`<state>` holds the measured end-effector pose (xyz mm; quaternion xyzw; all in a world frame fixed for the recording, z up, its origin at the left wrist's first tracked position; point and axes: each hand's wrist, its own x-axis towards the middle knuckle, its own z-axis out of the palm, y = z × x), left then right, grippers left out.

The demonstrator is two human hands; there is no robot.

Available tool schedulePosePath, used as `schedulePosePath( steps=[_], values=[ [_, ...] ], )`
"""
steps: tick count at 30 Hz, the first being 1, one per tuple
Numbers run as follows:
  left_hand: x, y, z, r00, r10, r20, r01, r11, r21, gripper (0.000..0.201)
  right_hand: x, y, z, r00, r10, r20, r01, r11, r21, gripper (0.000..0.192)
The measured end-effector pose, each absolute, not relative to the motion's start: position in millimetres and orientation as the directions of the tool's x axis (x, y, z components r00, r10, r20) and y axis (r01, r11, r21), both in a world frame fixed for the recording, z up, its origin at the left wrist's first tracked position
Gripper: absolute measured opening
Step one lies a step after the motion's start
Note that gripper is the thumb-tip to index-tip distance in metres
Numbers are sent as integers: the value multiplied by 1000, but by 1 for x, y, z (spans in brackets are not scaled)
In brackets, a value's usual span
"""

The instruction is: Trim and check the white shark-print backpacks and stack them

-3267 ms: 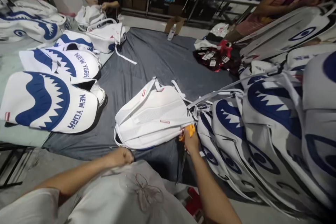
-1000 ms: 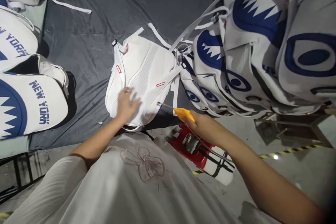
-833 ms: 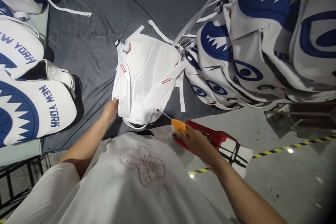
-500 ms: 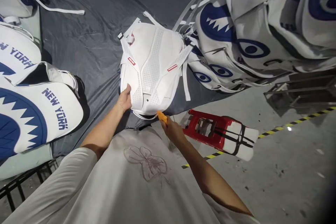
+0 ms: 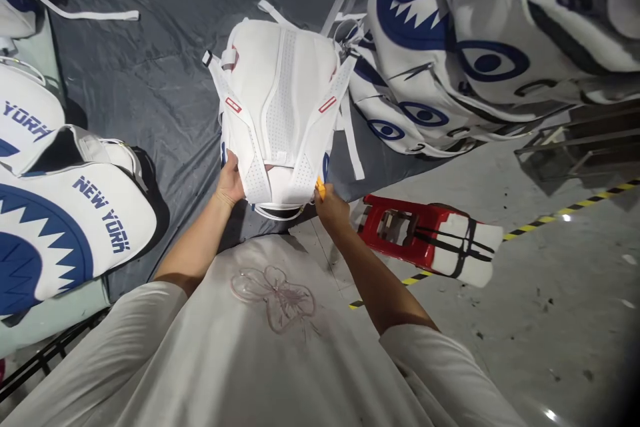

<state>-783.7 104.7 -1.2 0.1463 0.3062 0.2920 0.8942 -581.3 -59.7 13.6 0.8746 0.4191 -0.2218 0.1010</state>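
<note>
A white backpack [image 5: 280,100] lies before me, its back panel and two shoulder straps facing up. Each strap carries a red rectangular patch. My left hand [image 5: 231,181] grips the backpack's left side near the end closest to me, with some fingers hidden behind the strap. Closed around a small orange tool [image 5: 321,188], my right hand [image 5: 332,207] is at the right side of that same end, against the bag's edge. The tool's kind is not clear, as the fingers cover most of it. A dark opening shows at the bag's near end.
More white-and-blue shark-face backpacks [image 5: 415,20] are piled to the right. Others with "NEW YORK" lettering [image 5: 103,213] lie at the left. Dark grey sheeting [image 5: 150,73] covers the work surface. A red stool with a white pad [image 5: 400,233] stands on the floor beside yellow-black tape [image 5: 550,219].
The near end of the backpack has lifted slightly and its straps have shifted. My right hand, holding the orange tool, has moved up and right along the bag's edge.
</note>
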Motion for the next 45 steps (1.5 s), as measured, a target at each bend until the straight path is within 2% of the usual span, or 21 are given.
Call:
schedulePosePath(
  steps=[6,11,15,18,21,23,24,25,26,27,28,30,31,33,37,40,45],
  values=[
    [-787,103,5,609,650,-454,-491,759,428,89,-581,-84,43,558,692,-457,762,-646,-49,41],
    [-777,99,6,546,655,-522,-513,754,410,78,-592,-121,55,602,642,-475,719,-695,-29,37],
    [-767,98,10,518,669,-532,-488,743,458,70,-622,-176,57,600,609,-519,703,-711,-22,34],
    [-762,99,15,502,666,-552,-349,740,576,67,-649,-195,53,531,630,-567,735,-675,-62,30],
    [-772,87,19,300,799,-521,-29,554,832,57,-663,-187,48,496,629,-599,753,-655,-64,29],
    [-789,64,18,158,925,-345,177,318,932,55,-666,-181,46,504,603,-619,741,-670,-49,30],
    [-800,49,15,168,960,-223,267,174,948,55,-666,-180,45,508,597,-620,731,-680,-56,31],
    [-811,34,11,259,959,-116,337,23,941,52,-666,-181,44,507,602,-617,721,-688,-78,32],
    [-821,20,6,407,912,-48,387,-124,914,46,-667,-183,43,503,614,-608,711,-694,-113,33],
    [-828,7,0,570,821,-27,424,-266,865,41,-668,-185,42,500,629,-595,698,-700,-153,34],
    [-833,-3,-7,703,708,-61,449,-376,811,41,-669,-186,40,498,639,-586,681,-707,-192,35],
    [-831,-14,-19,822,535,-195,492,-495,716,54,-672,-185,36,506,645,-573,643,-725,-248,37],
    [-826,-16,-24,833,497,-243,515,-534,670,64,-673,-182,33,513,642,-570,627,-733,-263,37],
    [-811,-12,-30,819,496,-287,557,-573,602,74,-675,-171,28,517,643,-565,608,-741,-286,38],
    [-774,9,-29,709,568,-419,700,-496,513,70,-674,-152,18,542,599,-590,572,-777,-263,39],
    [-759,27,-18,691,519,-504,723,-499,477,68,-672,-149,12,548,564,-618,547,-800,-246,38],
    [-772,24,23,777,400,-486,626,-578,524,55,-672,-155,15,530,579,-619,544,-793,-275,36]
  ],
)
